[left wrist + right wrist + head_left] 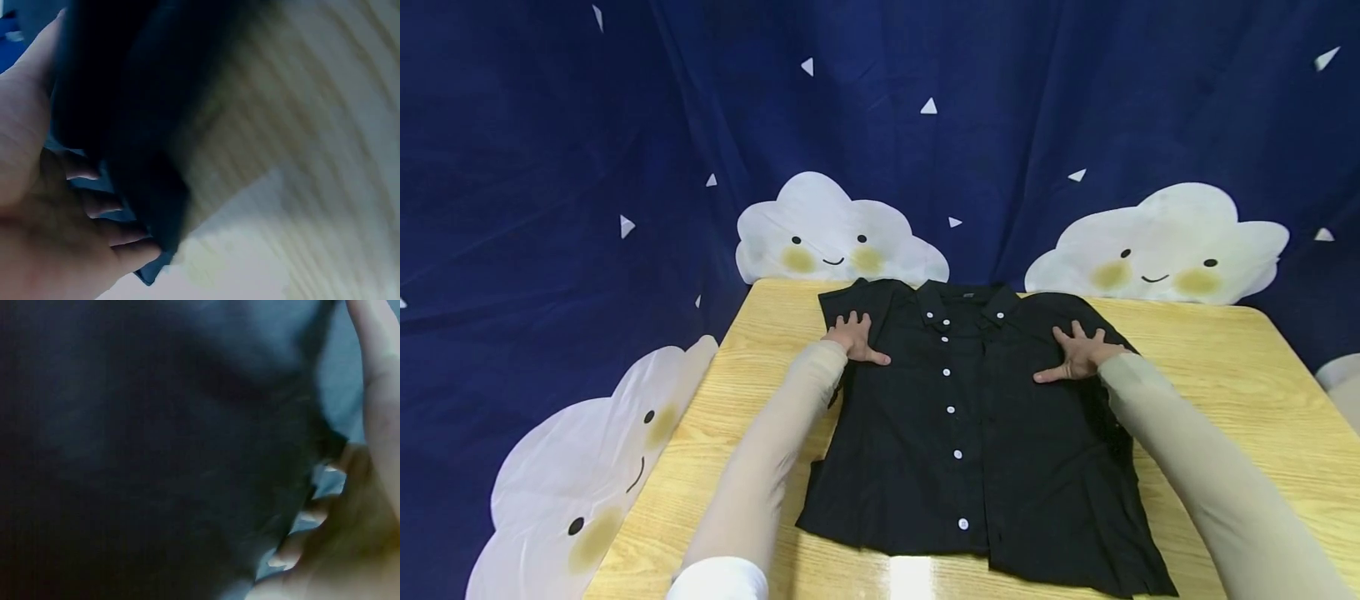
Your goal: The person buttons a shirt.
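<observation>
A black short-sleeved button-up shirt (pixel 902 433) lies front up, its collar (pixel 931 307) at the far side and white buttons running down the front. My left hand (pixel 856 337) rests with spread fingers on the shirt near the left-side sleeve (pixel 838 302). On the other side, my right hand (pixel 1077 357) touches the cloth below the shoulder, fingers and thumb fanned out. Dark fabric (pixel 140 125) blurs past the left fingers in the left wrist view. Black cloth (pixel 156 456) fills most of the right wrist view, beside the right fingers.
The shirt lies on a light wooden table (pixel 760 333) whose back edge meets a dark blue curtain (pixel 880 108) with small white triangles. White smiling cloud shapes (pixel 820 217) stand along the back, and another cloud (pixel 587 450) is beside the left edge.
</observation>
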Motion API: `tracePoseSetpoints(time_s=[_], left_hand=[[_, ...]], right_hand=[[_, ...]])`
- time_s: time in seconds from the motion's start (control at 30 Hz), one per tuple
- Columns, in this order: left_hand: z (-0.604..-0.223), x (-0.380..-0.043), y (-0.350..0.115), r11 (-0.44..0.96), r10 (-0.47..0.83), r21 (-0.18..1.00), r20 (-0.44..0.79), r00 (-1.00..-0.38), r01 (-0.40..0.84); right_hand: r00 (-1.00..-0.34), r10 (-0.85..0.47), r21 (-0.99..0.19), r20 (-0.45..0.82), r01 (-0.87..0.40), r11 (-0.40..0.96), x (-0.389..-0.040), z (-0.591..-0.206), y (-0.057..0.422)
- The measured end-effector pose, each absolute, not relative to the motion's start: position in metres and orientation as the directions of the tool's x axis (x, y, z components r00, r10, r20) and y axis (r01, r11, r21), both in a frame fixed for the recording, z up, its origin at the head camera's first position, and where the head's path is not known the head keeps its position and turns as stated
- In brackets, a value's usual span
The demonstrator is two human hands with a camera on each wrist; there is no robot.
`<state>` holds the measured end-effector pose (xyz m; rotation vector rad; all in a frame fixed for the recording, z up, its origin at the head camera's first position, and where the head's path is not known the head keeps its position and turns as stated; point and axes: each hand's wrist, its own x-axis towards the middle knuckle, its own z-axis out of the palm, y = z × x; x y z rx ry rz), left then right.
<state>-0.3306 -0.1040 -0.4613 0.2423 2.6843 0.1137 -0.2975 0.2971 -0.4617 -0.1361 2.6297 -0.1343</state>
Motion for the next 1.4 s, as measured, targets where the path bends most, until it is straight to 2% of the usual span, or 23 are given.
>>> tracePoseSetpoints(time_s=[0.17,0.3,0.4,0.57,0.67,1.13,1.4], left_hand=[[-0.449,-0.332,-0.091,0.956,0.223,0.246,-0.246,-0.943,0.161],[-0.444,-0.336,-0.073,0.946,0.246,0.236,-0.066,-0.967,0.224],[-0.441,-0.339,-0.058,0.936,0.285,0.217,-0.013,-0.958,0.275],[-0.442,-0.341,-0.038,0.919,0.319,0.256,-0.041,-0.947,0.299],[-0.446,-0.342,-0.026,0.919,0.309,0.276,-0.056,-0.95,0.282],[-0.466,-0.346,-0.005,0.909,0.305,0.321,-0.078,-0.949,0.265],[-0.475,-0.348,0.007,0.89,0.278,0.406,-0.128,-0.952,0.205]], right_hand=[[-0.926,-0.194,-0.157,-0.324,-0.15,0.976,-0.307,-0.453,0.29],[-0.96,-0.212,-0.169,-0.183,-0.182,0.969,-0.315,-0.448,0.279],[-0.971,-0.214,-0.222,-0.109,-0.186,0.957,-0.318,-0.446,0.269],[-0.97,-0.241,-0.276,0.011,-0.235,0.932,-0.325,-0.446,0.249],[-0.967,-0.251,-0.288,0.037,-0.251,0.924,-0.329,-0.447,0.237],[-0.979,-0.205,-0.356,-0.016,-0.186,0.916,-0.34,-0.465,0.208],[-0.996,-0.063,-0.355,-0.063,-0.037,0.934,-0.342,-0.474,0.193]])
